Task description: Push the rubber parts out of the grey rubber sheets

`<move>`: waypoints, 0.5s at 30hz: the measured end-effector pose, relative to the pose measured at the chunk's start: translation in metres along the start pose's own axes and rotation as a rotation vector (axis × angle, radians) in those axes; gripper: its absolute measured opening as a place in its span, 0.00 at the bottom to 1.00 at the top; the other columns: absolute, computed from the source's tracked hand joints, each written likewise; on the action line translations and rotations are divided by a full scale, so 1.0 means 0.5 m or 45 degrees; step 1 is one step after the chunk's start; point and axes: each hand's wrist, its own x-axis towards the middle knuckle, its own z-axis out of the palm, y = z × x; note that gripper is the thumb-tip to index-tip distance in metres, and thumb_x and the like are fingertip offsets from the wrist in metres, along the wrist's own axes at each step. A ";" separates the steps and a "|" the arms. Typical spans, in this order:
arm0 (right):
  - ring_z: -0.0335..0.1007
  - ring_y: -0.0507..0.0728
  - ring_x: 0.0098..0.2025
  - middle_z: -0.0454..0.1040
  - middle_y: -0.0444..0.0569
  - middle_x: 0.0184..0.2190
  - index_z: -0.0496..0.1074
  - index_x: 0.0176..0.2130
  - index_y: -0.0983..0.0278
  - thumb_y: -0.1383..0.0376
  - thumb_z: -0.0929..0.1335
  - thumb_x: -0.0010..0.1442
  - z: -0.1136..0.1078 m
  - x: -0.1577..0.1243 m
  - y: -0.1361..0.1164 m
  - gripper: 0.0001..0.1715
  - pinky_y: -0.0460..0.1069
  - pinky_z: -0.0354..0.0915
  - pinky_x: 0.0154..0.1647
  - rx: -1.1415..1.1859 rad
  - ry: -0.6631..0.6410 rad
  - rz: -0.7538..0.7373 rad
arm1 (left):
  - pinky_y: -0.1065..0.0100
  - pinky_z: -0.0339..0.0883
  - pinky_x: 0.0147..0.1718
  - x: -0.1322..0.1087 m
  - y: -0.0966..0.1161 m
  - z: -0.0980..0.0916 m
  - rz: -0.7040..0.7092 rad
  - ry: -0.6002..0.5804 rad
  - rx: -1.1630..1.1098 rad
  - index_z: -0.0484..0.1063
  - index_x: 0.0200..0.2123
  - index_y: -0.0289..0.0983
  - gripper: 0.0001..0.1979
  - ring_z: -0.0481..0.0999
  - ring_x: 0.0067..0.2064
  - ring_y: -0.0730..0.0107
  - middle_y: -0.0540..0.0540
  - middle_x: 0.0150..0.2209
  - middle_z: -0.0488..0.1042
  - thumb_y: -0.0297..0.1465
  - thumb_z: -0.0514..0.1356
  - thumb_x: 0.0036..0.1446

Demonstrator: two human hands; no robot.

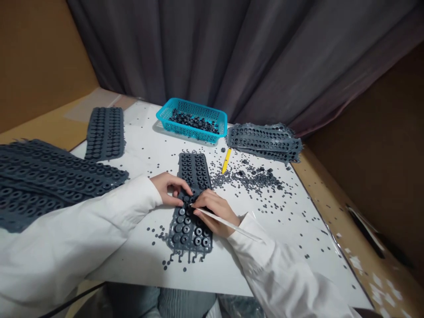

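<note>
One narrowly spread left hand (168, 187) seemingly steadies the studded sheet (190, 224) for the white stick (228, 222) the right hand (216, 209) pinches.

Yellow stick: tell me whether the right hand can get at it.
Probably yes: the yellow stick lies beyond the right hand with only small discs between, though that hand holds a white stick.

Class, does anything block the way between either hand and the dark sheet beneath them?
Nothing visible blocks either: the left hand is at the dark sheet, the right hand too, holding a white stick.
</note>
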 end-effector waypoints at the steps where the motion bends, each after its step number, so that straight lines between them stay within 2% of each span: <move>1: 0.67 0.55 0.35 0.73 0.51 0.32 0.66 0.39 0.63 0.65 0.62 0.63 0.000 0.000 0.001 0.06 0.51 0.65 0.39 -0.005 -0.005 -0.001 | 0.74 0.59 0.26 0.001 -0.001 0.000 0.000 -0.001 0.003 0.77 0.35 0.34 0.14 0.64 0.24 0.76 0.54 0.18 0.65 0.30 0.66 0.39; 6: 0.66 0.54 0.35 0.73 0.51 0.32 0.67 0.39 0.64 0.65 0.62 0.63 0.001 0.000 0.005 0.06 0.51 0.65 0.39 -0.013 -0.011 -0.022 | 0.75 0.59 0.26 0.003 -0.001 0.001 -0.001 -0.006 -0.006 0.77 0.36 0.34 0.13 0.63 0.23 0.77 0.54 0.18 0.65 0.30 0.64 0.43; 15: 0.65 0.54 0.35 0.73 0.51 0.31 0.67 0.38 0.64 0.63 0.62 0.64 0.001 0.001 0.006 0.08 0.51 0.65 0.39 -0.055 -0.001 -0.063 | 0.75 0.55 0.24 0.004 -0.004 0.000 -0.001 -0.011 0.009 0.76 0.38 0.34 0.14 0.60 0.22 0.77 0.54 0.19 0.65 0.31 0.63 0.45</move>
